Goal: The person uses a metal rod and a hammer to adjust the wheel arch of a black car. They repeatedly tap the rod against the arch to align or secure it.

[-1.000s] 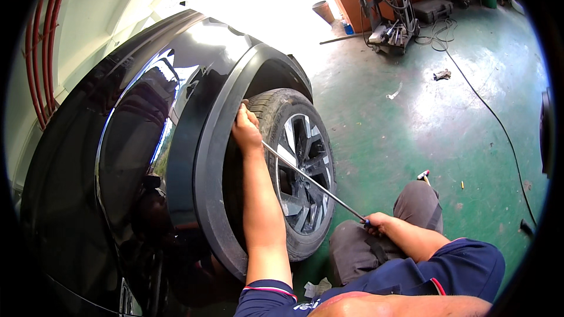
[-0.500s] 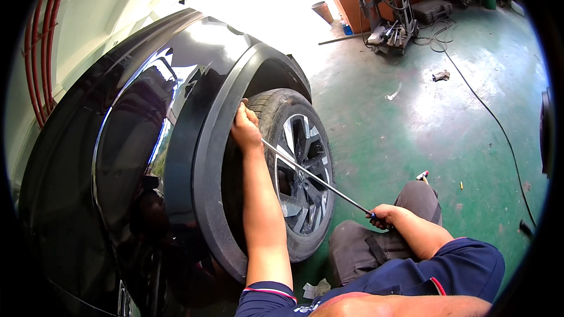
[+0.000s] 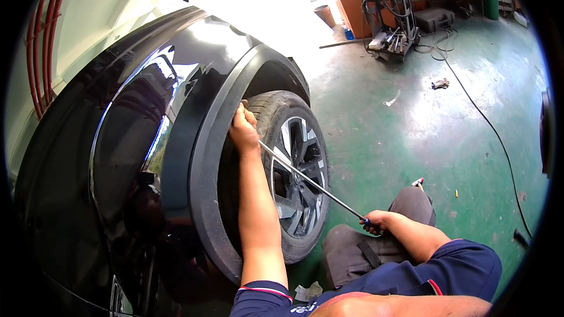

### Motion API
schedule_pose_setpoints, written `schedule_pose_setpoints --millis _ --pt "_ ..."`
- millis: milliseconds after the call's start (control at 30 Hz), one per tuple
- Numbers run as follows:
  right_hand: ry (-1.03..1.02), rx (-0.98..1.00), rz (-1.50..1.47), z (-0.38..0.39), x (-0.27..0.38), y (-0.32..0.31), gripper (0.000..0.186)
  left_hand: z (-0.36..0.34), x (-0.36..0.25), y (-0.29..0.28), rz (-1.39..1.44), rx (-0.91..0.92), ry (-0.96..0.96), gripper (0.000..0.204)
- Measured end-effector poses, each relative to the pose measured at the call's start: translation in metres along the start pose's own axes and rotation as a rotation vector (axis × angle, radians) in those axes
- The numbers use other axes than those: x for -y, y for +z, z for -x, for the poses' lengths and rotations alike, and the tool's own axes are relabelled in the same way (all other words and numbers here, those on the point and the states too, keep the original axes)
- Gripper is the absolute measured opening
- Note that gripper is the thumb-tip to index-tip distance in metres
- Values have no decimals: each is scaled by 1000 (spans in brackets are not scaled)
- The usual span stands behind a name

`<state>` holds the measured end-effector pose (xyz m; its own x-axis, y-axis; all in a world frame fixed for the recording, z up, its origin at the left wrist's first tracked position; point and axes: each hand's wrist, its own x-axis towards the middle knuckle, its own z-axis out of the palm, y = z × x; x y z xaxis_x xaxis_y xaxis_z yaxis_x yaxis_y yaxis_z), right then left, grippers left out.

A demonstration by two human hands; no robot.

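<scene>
A: Item one, the grips. Right hand (image 3: 376, 222): clenched round the blue-handled end of a long thin steel rod (image 3: 311, 182). Left hand (image 3: 242, 129): fingers curled over the rod's far end, pressed against the inner edge of the black plastic wheel-arch trim (image 3: 202, 158).

B: Axis of the rod?

A: It runs from the right-hand grip up and away to the left, straight across the face of the silver-and-black alloy wheel (image 3: 296, 182), ending under the left hand at the top of the dusty black rubber tyre (image 3: 271, 108). The working tip lies at the left hand, so the left is the nearer hand to it; the right is at the opposite end, well apart.

B: Outward from there?

A: Glossy black car body panel (image 3: 106, 164) to the left of the left-hand grip. Grey trouser knee (image 3: 352, 249) just below the right-hand grip. Green painted concrete floor (image 3: 399, 135) beyond the wheel, with a black cable (image 3: 487, 120) trailing across it and a wheeled equipment cart (image 3: 390, 29) far off.

B: Anything not legible?

A: The rod's tip is covered by the left fingers; what it engages inside the arch cannot be told. The handle is mostly buried in the right fist. The lower tyre is cut off by the left forearm.
</scene>
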<state>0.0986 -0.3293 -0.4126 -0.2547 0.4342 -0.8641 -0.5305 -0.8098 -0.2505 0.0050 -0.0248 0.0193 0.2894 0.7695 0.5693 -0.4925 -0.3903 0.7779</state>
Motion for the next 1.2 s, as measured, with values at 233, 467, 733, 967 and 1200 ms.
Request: schedule_pose_setpoints --millis 233,467,733,967,1200 --pt "-4 4 36 0 -3 7 26 0 2 -4 -25 16 5 24" --pt "-83 -20 72 -7 -8 13 21 0 -2 -3 -1 12 -35 25" --pt "-241 -234 21 9 -22 70 23 -1 -2 -9 12 13 1 24" --pt "-132 -35 10 -5 -10 20 22 3 -3 -5 0 47 -18 24" --pt "-88 -70 58 7 -4 0 16 10 -3 -4 -30 20 -14 24"
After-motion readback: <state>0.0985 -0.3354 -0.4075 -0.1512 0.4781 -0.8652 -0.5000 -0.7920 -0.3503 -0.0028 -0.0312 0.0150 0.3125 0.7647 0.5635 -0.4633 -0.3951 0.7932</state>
